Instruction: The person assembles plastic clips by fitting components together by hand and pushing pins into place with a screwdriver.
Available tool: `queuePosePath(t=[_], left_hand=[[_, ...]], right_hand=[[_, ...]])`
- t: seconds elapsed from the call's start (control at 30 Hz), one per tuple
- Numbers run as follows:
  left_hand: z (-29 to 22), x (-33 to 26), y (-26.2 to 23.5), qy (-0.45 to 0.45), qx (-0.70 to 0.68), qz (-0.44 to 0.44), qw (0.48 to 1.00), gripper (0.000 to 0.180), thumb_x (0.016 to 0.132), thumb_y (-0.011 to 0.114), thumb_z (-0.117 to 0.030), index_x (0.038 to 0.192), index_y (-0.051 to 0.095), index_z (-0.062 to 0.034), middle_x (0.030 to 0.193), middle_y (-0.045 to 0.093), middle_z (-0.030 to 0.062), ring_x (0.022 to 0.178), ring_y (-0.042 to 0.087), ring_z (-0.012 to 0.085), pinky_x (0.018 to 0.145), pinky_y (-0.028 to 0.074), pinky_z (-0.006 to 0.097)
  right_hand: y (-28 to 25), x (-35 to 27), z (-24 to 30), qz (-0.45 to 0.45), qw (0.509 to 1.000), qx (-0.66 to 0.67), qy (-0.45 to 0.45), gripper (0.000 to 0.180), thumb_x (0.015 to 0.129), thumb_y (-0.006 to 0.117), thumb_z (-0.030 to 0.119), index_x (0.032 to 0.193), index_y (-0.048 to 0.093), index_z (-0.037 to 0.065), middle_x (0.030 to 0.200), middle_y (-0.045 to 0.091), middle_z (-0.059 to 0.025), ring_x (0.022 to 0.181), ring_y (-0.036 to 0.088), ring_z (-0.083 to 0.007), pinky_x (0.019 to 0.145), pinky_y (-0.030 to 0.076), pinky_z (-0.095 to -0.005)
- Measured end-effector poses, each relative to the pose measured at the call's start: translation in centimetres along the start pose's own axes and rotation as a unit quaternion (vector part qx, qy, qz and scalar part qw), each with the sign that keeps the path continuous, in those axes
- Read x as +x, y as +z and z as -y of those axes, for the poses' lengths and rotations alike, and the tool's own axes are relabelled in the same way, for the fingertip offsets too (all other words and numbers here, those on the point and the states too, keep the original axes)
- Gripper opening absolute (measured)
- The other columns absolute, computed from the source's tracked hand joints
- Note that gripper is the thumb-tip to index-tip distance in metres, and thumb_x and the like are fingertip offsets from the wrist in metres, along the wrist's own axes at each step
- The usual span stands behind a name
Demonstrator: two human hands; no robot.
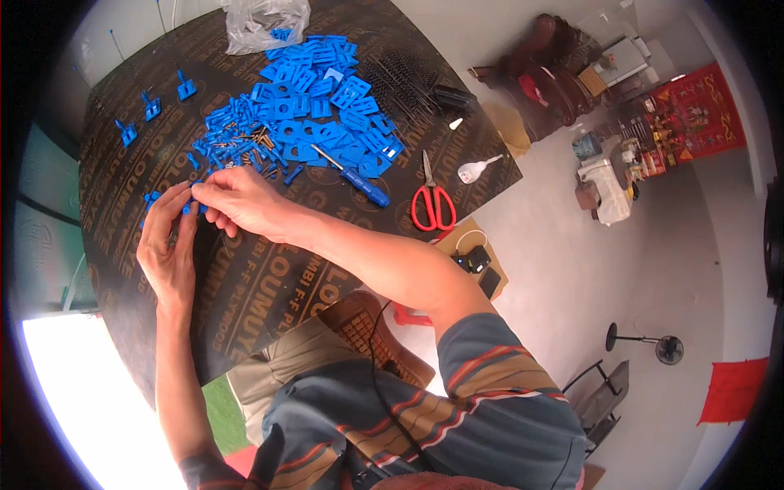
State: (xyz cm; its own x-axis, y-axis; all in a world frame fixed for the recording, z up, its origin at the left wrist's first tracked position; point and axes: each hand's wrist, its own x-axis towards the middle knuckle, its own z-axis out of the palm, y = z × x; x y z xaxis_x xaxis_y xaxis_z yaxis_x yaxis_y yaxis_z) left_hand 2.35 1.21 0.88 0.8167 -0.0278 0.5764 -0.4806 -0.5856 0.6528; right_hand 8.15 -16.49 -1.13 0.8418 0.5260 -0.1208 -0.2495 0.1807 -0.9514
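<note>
My left hand (169,253) and my right hand (241,202) meet at the left part of the dark plywood table. Both are closed on a small blue plastic part (193,209), which the fingers mostly hide. My left fingers curl around it from the left, while my right thumb and fingertips pinch it from the right. Just beyond my hands lie a heap of small blue pegs (233,122) and some brass-coloured screws (260,140). A screwdriver (363,186) with a blue handle rests to the right, its shaft pointing at the pile of flat blue plates (314,102).
Three blue pieces with upright stems (150,108) stand far left. A clear plastic bag (265,24) sits at the back. Black thin pieces (400,82), red-handled scissors (431,200) and a white squeeze bottle (478,169) lie toward the table's right edge.
</note>
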Motion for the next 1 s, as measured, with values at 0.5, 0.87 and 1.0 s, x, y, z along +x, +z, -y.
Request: queuePosePath(t=[0.5, 0.87, 1.0], left_hand=[[-1.3, 0.1, 0.9, -0.033, -0.057, 0.014, 0.998, 0.042, 0.103, 0.072, -0.008, 0.144, 0.066, -0.0037, 0.133, 0.074, 0.0125, 0.125, 0.069, 0.0232, 0.107, 0.054, 0.037], [3.7, -0.9, 0.5, -0.299, -0.377, 0.042, 0.875, 0.037, 0.11, 0.066, -0.02, 0.141, 0.063, -0.0008, 0.104, 0.074, 0.0062, 0.088, 0.07, 0.0111, 0.08, 0.057, 0.027], [3.7, -0.6, 0.7, -0.32, -0.423, 0.025, 0.847, 0.028, 0.109, 0.067, -0.018, 0.132, 0.066, -0.003, 0.098, 0.075, 0.0046, 0.085, 0.071, 0.0112, 0.077, 0.058, 0.027]], right_hand=[[-0.1, 0.5, -0.1, -0.064, 0.988, -0.09, -0.11, 0.034, 0.109, 0.066, 0.03, 0.093, 0.07, 0.001, 0.075, 0.068, -0.0029, 0.061, 0.064, -0.0111, 0.054, 0.051, -0.0285], [0.5, -0.6, 0.4, -0.126, 0.904, -0.281, -0.298, 0.022, 0.1, 0.076, 0.019, 0.099, 0.067, -0.001, 0.077, 0.074, -0.0148, 0.068, 0.073, -0.0263, 0.061, 0.054, -0.0408], [0.4, -1.3, 1.3, -0.13, 0.921, -0.251, -0.269, 0.023, 0.098, 0.078, 0.018, 0.106, 0.066, 0.0, 0.078, 0.073, -0.0111, 0.07, 0.072, -0.0238, 0.063, 0.054, -0.0396]])
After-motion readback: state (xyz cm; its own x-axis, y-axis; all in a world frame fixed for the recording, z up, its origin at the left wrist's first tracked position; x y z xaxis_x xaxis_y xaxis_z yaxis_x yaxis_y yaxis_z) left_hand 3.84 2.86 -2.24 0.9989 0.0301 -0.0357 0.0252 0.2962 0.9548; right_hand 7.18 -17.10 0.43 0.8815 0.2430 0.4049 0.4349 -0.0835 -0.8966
